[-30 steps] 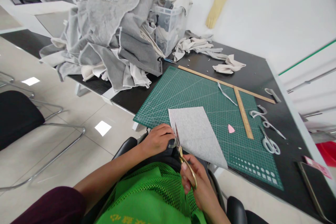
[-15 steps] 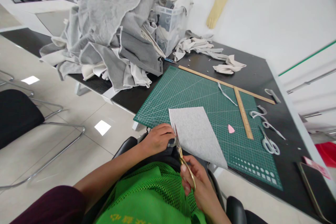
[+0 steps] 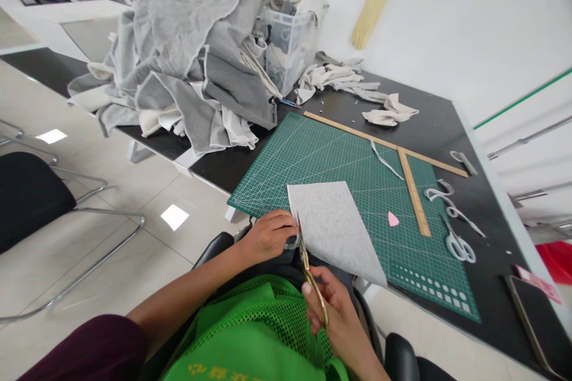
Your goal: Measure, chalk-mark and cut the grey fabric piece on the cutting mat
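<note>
Grey cloth (image 3: pixel 339 223): overhanging cutting mat's (image 3: pixel 330 149) near edge | your left hand (image 3: pixel 272 232) pinches its left edge | your right hand (image 3: pixel 329 297) grips gold scissors (image 3: pixel 305 262) | blades tilting inward could nick it

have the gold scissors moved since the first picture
Yes, slightly: the handle end of the gold scissors has shifted left and a little toward the person, judged against the green mat, which looks unmoved.

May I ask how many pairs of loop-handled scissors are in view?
2: gold-handled scissors in the right hand; white-handled scissors at the right edge of the green mat. The cloth pile could hide more.
</note>
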### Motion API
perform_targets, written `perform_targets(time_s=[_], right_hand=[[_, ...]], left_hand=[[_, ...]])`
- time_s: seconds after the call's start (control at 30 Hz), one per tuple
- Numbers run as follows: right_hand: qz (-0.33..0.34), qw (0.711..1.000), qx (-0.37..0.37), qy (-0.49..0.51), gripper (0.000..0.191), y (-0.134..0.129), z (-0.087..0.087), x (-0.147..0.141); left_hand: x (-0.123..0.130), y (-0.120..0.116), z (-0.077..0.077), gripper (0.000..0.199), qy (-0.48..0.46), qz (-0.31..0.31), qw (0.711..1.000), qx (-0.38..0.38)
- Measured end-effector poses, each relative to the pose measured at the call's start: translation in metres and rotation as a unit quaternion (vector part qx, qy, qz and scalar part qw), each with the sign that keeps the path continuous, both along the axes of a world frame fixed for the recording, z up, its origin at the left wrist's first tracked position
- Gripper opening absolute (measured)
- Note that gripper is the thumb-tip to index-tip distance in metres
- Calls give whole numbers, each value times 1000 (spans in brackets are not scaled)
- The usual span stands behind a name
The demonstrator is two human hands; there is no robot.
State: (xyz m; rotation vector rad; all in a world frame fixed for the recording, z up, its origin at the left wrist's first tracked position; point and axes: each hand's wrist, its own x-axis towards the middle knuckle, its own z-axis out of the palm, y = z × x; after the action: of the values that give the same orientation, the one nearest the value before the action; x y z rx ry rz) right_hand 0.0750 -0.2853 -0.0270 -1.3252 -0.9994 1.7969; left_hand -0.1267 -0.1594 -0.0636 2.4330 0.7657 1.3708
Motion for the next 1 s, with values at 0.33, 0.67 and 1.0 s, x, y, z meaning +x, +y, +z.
perform_targets(time_s=[0.33, 0.67, 1.0], right_hand=[[-40, 999, -18, 18, 41, 11, 3, -8], [-36, 999, 1, -1, 41, 19, 1, -14], [-30, 999, 10, 2, 41, 17, 2, -14]], left_hand=[[-3, 1, -1, 22, 0, -7, 1000, 5], [-3, 2, -5, 21, -20, -13, 1000, 2], [-3, 3, 2, 22, -23, -15, 999, 23]])
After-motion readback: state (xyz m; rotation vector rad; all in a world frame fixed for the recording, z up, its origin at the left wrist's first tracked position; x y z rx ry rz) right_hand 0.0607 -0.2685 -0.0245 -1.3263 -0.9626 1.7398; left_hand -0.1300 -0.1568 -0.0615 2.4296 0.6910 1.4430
